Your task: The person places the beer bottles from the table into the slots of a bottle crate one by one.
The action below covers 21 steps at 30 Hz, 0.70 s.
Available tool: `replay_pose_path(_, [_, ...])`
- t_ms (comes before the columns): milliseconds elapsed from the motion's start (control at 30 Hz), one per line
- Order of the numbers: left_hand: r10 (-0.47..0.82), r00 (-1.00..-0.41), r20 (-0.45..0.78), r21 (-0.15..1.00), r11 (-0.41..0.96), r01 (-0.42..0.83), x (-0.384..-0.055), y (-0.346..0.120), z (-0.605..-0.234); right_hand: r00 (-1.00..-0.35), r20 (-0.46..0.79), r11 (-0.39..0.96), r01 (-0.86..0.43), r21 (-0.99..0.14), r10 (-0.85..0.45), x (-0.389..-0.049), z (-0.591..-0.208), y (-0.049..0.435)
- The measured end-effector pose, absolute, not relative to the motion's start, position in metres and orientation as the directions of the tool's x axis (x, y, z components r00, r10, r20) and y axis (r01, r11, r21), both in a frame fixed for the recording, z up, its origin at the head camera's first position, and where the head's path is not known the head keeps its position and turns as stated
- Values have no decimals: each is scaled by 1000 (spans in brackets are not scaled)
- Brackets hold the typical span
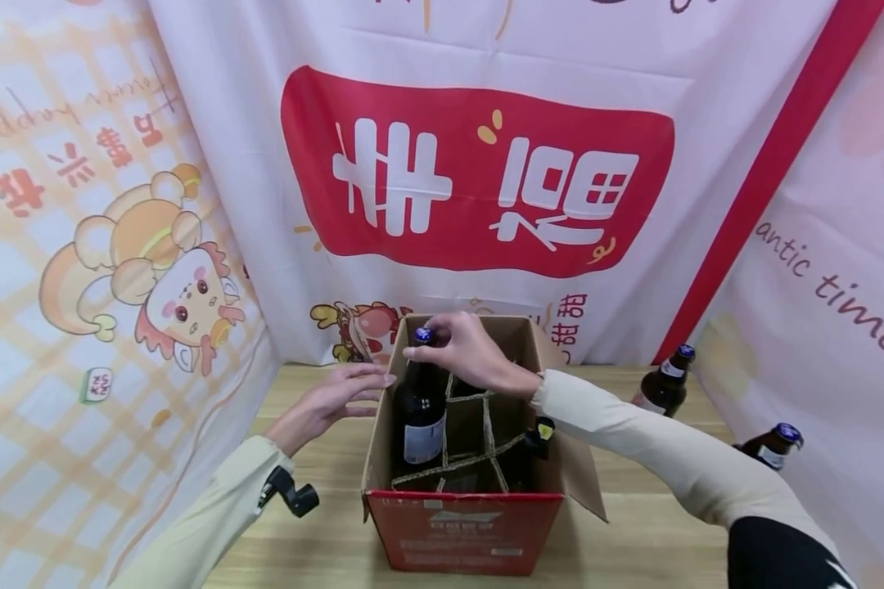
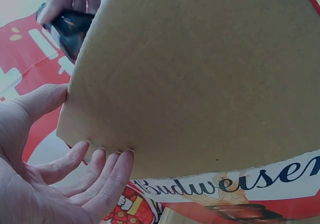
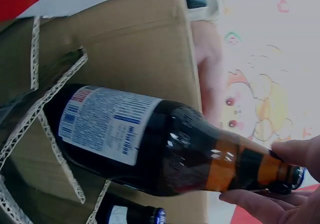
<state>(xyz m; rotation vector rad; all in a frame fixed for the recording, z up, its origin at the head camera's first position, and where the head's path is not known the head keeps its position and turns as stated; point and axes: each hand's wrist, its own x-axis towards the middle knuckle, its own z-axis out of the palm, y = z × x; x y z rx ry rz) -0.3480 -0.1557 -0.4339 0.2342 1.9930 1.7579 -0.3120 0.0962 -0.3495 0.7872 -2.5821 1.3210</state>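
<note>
My right hand (image 1: 466,352) pinches the neck of a dark beer bottle (image 3: 175,144) with a blue cap and a white back label. The bottle stands partly inside a red cardboard beer box (image 1: 464,532), in the left part of its divided interior. The corrugated divider (image 3: 55,91) lies beside the bottle's lower end. At the box's left side, my left hand (image 1: 335,401) has its fingers extended, with fingertips (image 2: 127,156) touching the cardboard flap (image 2: 190,84). A second bottle (image 3: 132,214) shows its capped neck inside the box in the right wrist view.
Two more capped beer bottles stand right of the box, one farther back (image 1: 665,383) and one nearer (image 1: 772,448), partly behind my right arm. The box's right flap (image 1: 582,474) hangs outward. Printed cloth (image 1: 479,49) walls in the wooden table (image 1: 302,523).
</note>
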Motion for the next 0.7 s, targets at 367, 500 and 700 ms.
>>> replay_pose_path(367, [413, -879, -238, 969, 161, -187, -351, -153, -431, -787, 140, 605, -562, -564, -601, -322, -370, 81])
replay_pose_path(500, [424, -871, -249, 967, 162, -197, -350, -152, -431, -772, 50, 641, -560, -524, -633, -322, -386, 77])
replay_pose_path(700, [409, -874, -261, 962, 189, -198, -348, -151, -429, -739, -92, 644, -511, -569, -668, -319, -398, 72])
